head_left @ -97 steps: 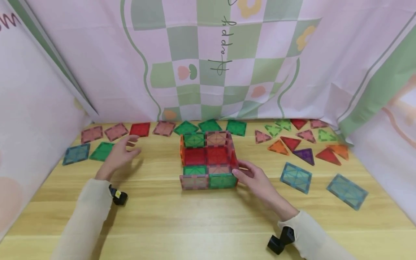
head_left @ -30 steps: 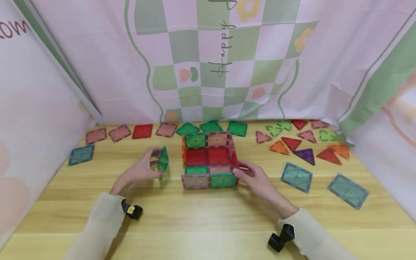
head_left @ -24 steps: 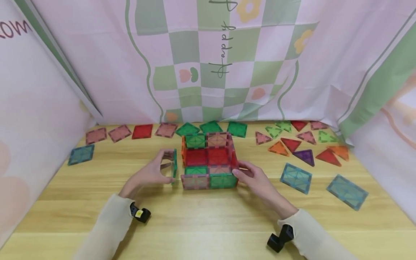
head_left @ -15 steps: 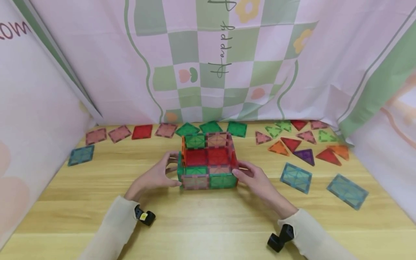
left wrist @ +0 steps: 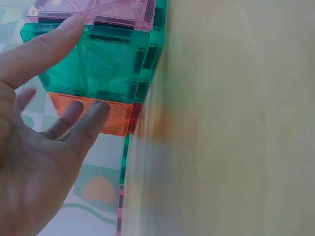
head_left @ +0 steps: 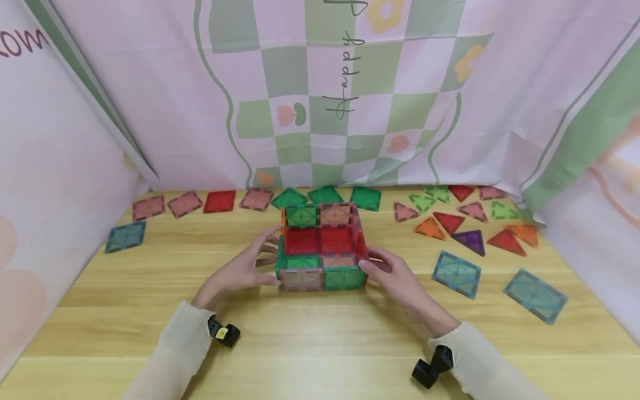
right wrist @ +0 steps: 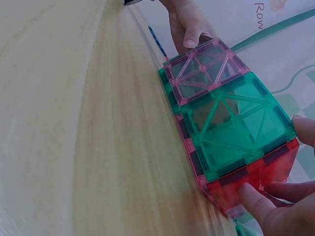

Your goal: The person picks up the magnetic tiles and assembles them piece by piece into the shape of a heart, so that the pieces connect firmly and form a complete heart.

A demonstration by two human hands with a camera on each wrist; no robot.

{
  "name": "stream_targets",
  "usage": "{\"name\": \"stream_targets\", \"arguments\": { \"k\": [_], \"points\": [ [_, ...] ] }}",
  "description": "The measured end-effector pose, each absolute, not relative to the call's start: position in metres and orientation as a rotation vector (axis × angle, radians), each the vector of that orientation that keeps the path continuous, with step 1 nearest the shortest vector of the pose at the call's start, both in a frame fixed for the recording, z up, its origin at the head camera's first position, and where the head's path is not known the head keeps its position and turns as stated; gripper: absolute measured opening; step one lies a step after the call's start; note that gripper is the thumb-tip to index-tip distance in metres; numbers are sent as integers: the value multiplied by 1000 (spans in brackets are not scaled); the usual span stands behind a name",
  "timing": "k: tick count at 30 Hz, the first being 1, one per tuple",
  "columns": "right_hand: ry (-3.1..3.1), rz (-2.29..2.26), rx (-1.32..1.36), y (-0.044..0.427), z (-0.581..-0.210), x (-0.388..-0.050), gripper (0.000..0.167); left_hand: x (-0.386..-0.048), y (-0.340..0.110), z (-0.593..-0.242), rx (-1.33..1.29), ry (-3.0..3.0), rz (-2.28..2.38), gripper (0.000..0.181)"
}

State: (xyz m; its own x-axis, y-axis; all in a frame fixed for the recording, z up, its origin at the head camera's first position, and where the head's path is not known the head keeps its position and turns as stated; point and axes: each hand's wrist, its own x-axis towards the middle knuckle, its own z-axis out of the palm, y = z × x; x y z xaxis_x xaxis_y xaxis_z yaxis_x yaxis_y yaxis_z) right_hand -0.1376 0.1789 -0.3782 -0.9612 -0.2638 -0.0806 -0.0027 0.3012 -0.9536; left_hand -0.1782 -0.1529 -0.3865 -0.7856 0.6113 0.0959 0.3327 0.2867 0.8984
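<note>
A low open box of translucent magnetic tiles (head_left: 336,240) stands mid-table, with red tiles in its floor and green, pink, orange and red tiles in its walls. My left hand (head_left: 239,269) is at its left wall, where a green tile (left wrist: 106,64) stands in front of an orange tile (left wrist: 118,117). The left thumb touches that green tile's front edge; the fingers spread loosely by the orange tile. At the right front corner my right hand (head_left: 395,276) holds the box, thumb at the top edge, fingertips against the outside of the red wall (right wrist: 236,189).
Pink, red and green square tiles (head_left: 219,201) lie along the back. One blue tile (head_left: 125,237) lies far left. Triangular tiles (head_left: 469,242) cluster at back right, nearer me two blue rectangular tiles (head_left: 457,274) (head_left: 536,295). Curtains (head_left: 320,139) enclose the wooden table (head_left: 310,344).
My left hand took the green tile from the left, stood it upright and carried it right to the box's left wall; its grip then loosened. The right hand stays at the corner.
</note>
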Motion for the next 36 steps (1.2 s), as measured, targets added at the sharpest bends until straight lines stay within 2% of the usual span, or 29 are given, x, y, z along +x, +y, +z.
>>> {"name": "stream_targets", "arguments": {
  "k": [4, 11, 21, 27, 32, 36],
  "points": [
    [2343, -1716, -237, 178, -377, -138, 54, -177, -153, -386, 878, 2395, 1392, 92],
    [2386, -1587, -298, 189, -370, -138, 59, -176, -153, -387, 847, 2354, 1431, 91],
    [2638, -1297, -287, 265, -357, -134, 73, -173, -152, -383, 836, 2403, 1421, 88],
    [2805, -1013, -209, 312, -362, -135, 90, -172, -152, -383, 835, 2396, 1428, 93],
    [2885, -815, -216, 333, -370, -135, 105, -171, -152, -383, 841, 2417, 1408, 101],
    [2860, -823, -236, 341, -378, -133, 108, -171, -151, -384, 859, 2394, 1427, 102]
  ]
}}
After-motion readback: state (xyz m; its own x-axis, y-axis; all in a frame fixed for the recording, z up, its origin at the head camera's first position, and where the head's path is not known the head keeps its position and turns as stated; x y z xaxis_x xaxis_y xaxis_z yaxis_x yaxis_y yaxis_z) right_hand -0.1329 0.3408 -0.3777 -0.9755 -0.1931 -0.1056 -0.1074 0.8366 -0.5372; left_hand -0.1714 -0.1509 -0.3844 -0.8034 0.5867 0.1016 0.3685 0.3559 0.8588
